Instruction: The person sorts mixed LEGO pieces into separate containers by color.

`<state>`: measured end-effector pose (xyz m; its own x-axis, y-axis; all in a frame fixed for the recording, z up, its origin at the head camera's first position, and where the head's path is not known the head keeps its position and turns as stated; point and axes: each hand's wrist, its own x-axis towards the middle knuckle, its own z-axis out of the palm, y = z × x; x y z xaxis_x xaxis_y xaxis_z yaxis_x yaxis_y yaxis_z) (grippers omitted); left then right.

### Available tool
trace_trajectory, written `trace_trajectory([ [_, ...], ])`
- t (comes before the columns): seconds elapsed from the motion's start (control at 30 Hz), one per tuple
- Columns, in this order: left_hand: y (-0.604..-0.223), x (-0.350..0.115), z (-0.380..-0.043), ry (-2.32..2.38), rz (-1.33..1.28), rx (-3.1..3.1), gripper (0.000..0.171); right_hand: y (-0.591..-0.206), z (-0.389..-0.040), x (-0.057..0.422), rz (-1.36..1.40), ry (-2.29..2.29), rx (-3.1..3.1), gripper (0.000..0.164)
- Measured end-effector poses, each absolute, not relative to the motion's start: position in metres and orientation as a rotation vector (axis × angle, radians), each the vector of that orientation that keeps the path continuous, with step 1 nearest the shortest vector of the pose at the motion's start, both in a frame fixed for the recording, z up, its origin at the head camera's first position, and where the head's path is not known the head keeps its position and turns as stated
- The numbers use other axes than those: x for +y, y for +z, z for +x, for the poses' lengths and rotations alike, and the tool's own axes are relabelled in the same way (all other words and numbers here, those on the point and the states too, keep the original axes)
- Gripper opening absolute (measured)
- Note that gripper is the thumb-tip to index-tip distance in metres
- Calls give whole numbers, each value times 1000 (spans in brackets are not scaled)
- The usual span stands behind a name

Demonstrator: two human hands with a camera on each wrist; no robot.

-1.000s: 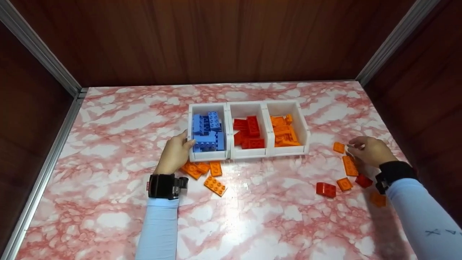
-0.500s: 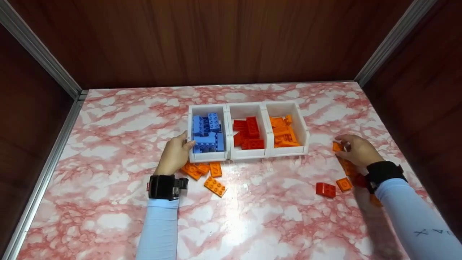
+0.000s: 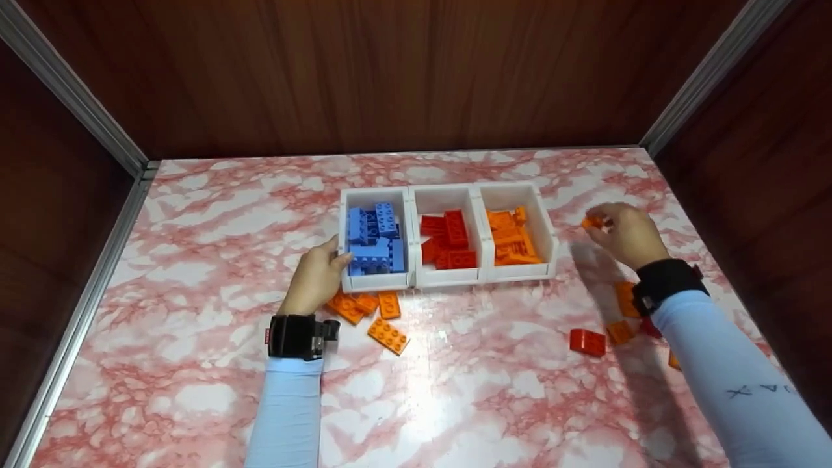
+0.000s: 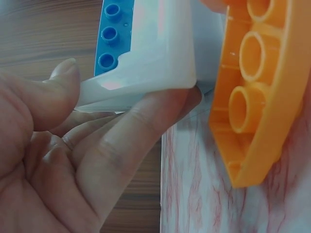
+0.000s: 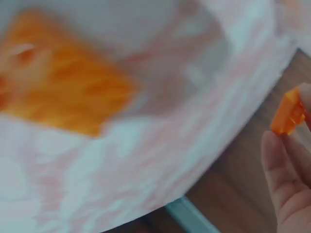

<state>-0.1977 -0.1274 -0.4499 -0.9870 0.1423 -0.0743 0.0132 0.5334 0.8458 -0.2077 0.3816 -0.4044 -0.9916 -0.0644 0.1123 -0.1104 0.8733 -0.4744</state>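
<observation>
Head, orange brick (image 3: 592, 221), pinched in right grip (image 3: 627, 234)

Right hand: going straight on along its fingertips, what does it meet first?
Right hand likely meets the white bin with orange bricks, its pinched brick leading; height is unclear, so it might pass above.

Through the head view I see a pink-and-white marbled desk (image 3: 481, 396), glossy with reflected light — behind it a dark wood-grain back panel (image 3: 390, 71), with silvery metal rails (image 3: 71, 89) at both corners — and matching side panels (image 3: 52, 201).
</observation>
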Motion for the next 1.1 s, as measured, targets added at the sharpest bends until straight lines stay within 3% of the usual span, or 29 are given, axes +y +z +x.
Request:
trace_trajectory([
  [0.23,-450,-129,-197,1447,147,2637,49,-389,-239,333,401,672,-2808,23],
  [0.53,-449,-129,-197,1459,161,2635,50,-387,-264,292,497,648,-2835,22],
  [1.1,-449,-129,-198,1457,147,2628,49,-390,-254,309,564,630,-2837,20],
])
